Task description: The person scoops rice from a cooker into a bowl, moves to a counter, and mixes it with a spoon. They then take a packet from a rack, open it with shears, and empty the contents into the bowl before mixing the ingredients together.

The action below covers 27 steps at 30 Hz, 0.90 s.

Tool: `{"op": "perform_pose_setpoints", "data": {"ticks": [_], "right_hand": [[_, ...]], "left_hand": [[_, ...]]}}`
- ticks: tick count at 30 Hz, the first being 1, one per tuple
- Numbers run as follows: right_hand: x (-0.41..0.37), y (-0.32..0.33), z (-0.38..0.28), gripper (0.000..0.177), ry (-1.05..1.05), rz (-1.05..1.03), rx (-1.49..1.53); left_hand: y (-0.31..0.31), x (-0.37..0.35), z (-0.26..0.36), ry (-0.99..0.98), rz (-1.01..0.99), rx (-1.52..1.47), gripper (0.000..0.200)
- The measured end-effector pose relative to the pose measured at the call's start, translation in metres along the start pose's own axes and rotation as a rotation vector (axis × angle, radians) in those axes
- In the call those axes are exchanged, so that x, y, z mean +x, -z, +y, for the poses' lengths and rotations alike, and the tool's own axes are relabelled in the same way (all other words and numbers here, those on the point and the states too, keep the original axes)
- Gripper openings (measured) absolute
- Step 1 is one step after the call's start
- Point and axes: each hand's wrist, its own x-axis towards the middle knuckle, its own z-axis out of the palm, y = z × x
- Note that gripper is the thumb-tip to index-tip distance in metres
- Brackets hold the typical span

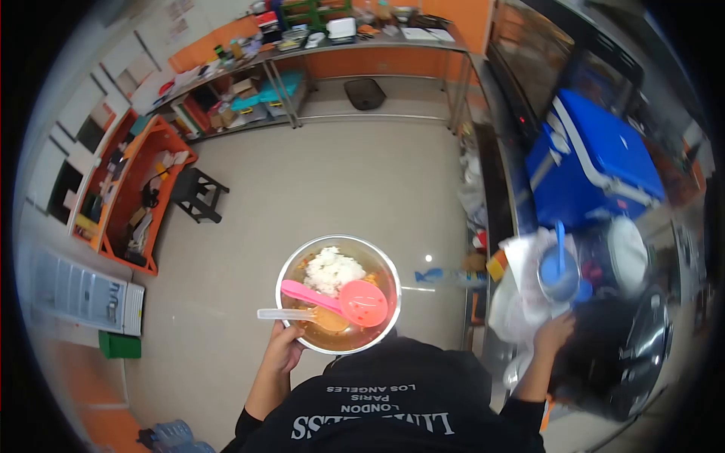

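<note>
Centrally: bowl [384,266], steel, round, held out over the floor [317,181], just in front of the chest.

Contents of bowl:
- rice [332,270], white, heaped toward the far side;
- broth [334,323], orange, pooled at the near side;
- ladle [364,303], pink, slotted head at the right, handle running left across the bowl;
- spoon [276,314], clear plastic, handle sticking out past the left rim, tip down in the broth.

Left hand [283,351]: closed on the near-left rim of the bowl, thumb up over the edge, fingers underneath and hidden. In contact with the bowl just below the spoon handle.

Right hand [555,332]: well apart from the bowl, out to the right among clutter. Fingers curled, lying against a black pot [612,355], just below a white bag [521,260]. Blurred; cannot tell whether closed on anything.

Near the right hand:
- tub [559,278], blue, just beyond the fingertips, a blue utensil standing upright in it;
- cooler [596,162], blue with white trim, farther back.

Elsewhere:
- stool [198,192], black, on the floor at the left;
- shelf [143,189], orange, packed with small items, beside the stool;
- worktop [423,47], steel, long, at the far wall, loaded with papers and boxes, more boxes stored beneath.
</note>
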Motion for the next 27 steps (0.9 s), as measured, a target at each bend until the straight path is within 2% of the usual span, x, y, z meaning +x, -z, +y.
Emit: {"op": "perform_pose_setpoints", "data": {"ticks": [3, 4, 6, 8, 9, 10, 11, 13, 14, 17, 18, 19, 21, 24, 25, 27], "right_hand": [[0.032, 0.030, -0.060, 0.051, 0.256, 0.044, 0.082], [0.054, 0.031, -0.079, 0.051, 0.281, 0.031, 0.083], [0.055, 0.076, -0.150, 0.042, 0.617, -0.228, 0.560], [0.045, 0.124, -0.230, 0.036, 0.676, -0.521, 0.776], [0.047, 0.125, -0.261, 0.034, 0.867, -0.494, 0.719], [0.044, 0.133, -0.296, 0.033, 0.885, -0.523, 0.787], [0.095, 0.080, -0.306, 0.033, 0.938, -0.585, 0.887], [0.083, 0.109, -0.378, 0.032, 0.965, -0.531, 0.924], [0.083, 0.117, -0.412, 0.031, 0.995, -0.462, 0.976], [0.090, 0.139, -0.506, 0.026, 1.040, -0.491, 1.066], [0.126, 0.094, -0.512, 0.021, 1.099, -0.495, 1.102], [0.127, 0.105, -0.545, 0.021, 1.091, -0.474, 1.096], [0.132, 0.115, -0.595, 0.023, 1.274, -0.315, 0.986], [0.157, 0.115, -0.660, 0.027, 1.272, -0.252, 0.798], [0.178, 0.092, -0.670, 0.027, 1.250, -0.246, 0.813], [0.198, 0.075, -0.712, 0.032, 1.165, -0.337, 0.769]], "left_hand": [[-0.029, 0.058, 0.009, -0.023, -0.027, -0.037, 0.077], [-0.045, 0.081, -0.005, -0.020, -0.025, -0.041, 0.078], [-0.043, 0.124, 0.008, -0.007, -0.049, -0.054, 0.079], [-0.046, 0.165, 0.025, 0.026, -0.067, -0.054, 0.079], [-0.047, 0.189, 0.035, 0.044, -0.094, -0.051, 0.079], [-0.052, 0.211, 0.047, 0.042, -0.093, -0.054, 0.078], [-0.086, 0.248, -0.009, 0.017, -0.038, -0.043, 0.078], [-0.066, 0.300, 0.021, 0.126, -0.099, 0.051, 0.078], [-0.081, 0.318, 0.047, 0.148, -0.136, 0.071, 0.076], [-0.087, 0.399, 0.083, 0.176, -0.286, 0.176, 0.074], [-0.119, 0.430, 0.047, 0.141, -0.247, 0.227, 0.070], [-0.121, 0.457, 0.064, 0.138, -0.268, 0.225, 0.070], [-0.126, 0.499, 0.085, 0.207, -0.337, 0.303, 0.070], [-0.145, 0.557, 0.114, 0.274, -0.422, 0.335, 0.064], [-0.160, 0.579, 0.102, 0.287, -0.447, 0.357, 0.061], [-0.171, 0.620, 0.112, 0.312, -0.502, 0.358, 0.058]]}}
